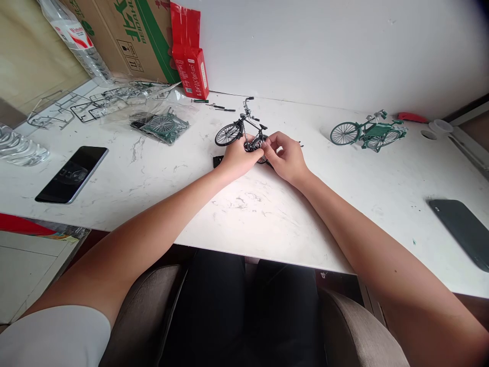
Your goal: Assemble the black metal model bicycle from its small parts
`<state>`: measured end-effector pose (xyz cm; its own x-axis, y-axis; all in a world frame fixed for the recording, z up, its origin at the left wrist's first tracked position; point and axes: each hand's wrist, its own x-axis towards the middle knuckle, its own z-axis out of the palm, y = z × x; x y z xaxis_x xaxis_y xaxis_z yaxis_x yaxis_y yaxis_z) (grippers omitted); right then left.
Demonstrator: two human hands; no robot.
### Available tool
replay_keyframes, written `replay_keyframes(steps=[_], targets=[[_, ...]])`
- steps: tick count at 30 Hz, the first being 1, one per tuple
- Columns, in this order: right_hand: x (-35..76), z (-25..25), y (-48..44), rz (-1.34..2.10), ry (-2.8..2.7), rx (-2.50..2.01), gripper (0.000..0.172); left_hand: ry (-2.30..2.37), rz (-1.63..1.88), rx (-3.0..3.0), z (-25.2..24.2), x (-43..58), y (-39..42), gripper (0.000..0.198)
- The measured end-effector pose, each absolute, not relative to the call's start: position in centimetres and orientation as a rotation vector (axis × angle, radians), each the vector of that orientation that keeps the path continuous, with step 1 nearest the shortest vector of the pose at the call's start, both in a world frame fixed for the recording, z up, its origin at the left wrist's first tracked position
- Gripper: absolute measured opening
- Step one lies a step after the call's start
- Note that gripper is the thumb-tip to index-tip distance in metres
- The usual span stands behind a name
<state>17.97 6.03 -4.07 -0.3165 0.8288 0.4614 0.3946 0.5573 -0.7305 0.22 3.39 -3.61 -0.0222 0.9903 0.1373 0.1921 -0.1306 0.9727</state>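
A small black model bicycle (228,134) is tilted just above the white table, its front wheel to the left and its handlebar up. My left hand (241,159) is closed around the lower frame near the pedals. With thumb and fingers pinched, my right hand (286,155) grips the bicycle at its rear wheel, which the fingers partly hide. A black piece (217,161) lies on the table beside my left hand. Whether my right fingers also hold a small part cannot be made out.
A green model bicycle (376,133) stands at the right, near a dark phone (460,229). At the left are another phone (72,174), a bagged kit (164,126), part frames (95,104) and a bottle (78,41). A red packet (193,71) stands behind.
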Motion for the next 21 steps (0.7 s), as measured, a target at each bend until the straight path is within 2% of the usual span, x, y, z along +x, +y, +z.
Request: replay_keyframes(steps=[16,21], targets=[[18.09,-4.21,6.17,0.648,-1.928,-0.991,0.064,1.308,1.221,1.489,-4.00,0.10,3.60,0.013],[18.01,-4.06,6.05,0.671,-1.928,-0.998,0.059,1.313,1.226,1.508,-3.96,0.12,3.59,0.011]])
